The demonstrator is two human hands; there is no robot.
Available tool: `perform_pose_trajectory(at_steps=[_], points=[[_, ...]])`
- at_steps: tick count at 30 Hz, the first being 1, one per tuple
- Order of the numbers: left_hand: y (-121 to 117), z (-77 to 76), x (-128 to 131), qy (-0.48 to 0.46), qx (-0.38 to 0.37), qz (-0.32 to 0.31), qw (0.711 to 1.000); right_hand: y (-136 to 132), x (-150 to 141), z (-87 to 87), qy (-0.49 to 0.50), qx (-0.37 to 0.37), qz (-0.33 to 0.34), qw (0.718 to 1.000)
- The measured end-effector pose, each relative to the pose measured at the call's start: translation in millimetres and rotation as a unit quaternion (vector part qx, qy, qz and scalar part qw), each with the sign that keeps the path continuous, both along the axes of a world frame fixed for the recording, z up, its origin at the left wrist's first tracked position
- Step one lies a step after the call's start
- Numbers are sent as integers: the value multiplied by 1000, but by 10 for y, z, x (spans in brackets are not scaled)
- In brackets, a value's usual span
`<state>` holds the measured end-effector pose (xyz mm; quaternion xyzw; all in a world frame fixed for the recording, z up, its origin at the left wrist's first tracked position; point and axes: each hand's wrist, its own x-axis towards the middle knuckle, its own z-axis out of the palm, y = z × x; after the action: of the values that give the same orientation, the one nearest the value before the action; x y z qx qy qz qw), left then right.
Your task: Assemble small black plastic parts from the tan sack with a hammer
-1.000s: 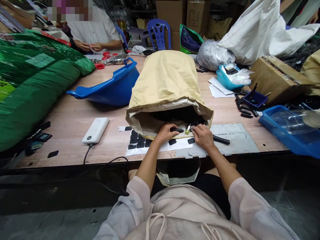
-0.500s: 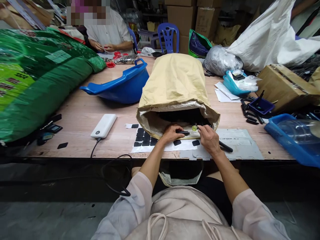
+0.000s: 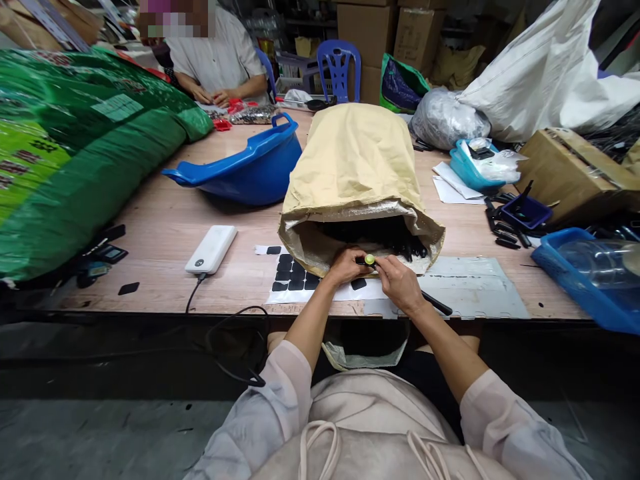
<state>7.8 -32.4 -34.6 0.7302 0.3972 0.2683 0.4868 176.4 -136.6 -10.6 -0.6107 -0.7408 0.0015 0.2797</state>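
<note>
My left hand (image 3: pixel 344 266) is closed around a small black plastic piece (image 3: pixel 361 261) at the mouth of a tan sack (image 3: pixel 357 157). My right hand (image 3: pixel 401 283) pinches a small round yellow-green piece (image 3: pixel 369 259), which now overlaps the black piece; whether they touch I cannot tell. A black rod (image 3: pixel 437 303) sticks out behind my right hand, seemingly held in its palm. Inside the open sack lies a heap of black pieces (image 3: pixel 367 233). Below my hands is a white sheet (image 3: pixel 330 293) with rows of black rounded-square stickers (image 3: pixel 297 275).
A blue basin (image 3: pixel 245 177) and a white power bank (image 3: pixel 211 249) with a cable are on the left. A green bag (image 3: pixel 125 150) fills the far left. On the right stand a blue tray (image 3: pixel 575 267) and a cardboard box (image 3: pixel 575 173). Another person (image 3: pixel 215 60) sits across the table.
My right hand has moved left, bringing the yellow-green piece over to the black piece in my left hand. The black rod has shifted left with it. My left hand has barely moved.
</note>
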Motion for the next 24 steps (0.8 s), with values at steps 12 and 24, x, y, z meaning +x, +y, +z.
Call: perform_pose_trajectory(at_steps=[12,24], points=[[-4,-43,16,11,-9,17,1000,-96,163,-43,46,20,-36,998],[9,-23,-50,37,33,-15,999,-16,645,-207,-92,64,9,994]])
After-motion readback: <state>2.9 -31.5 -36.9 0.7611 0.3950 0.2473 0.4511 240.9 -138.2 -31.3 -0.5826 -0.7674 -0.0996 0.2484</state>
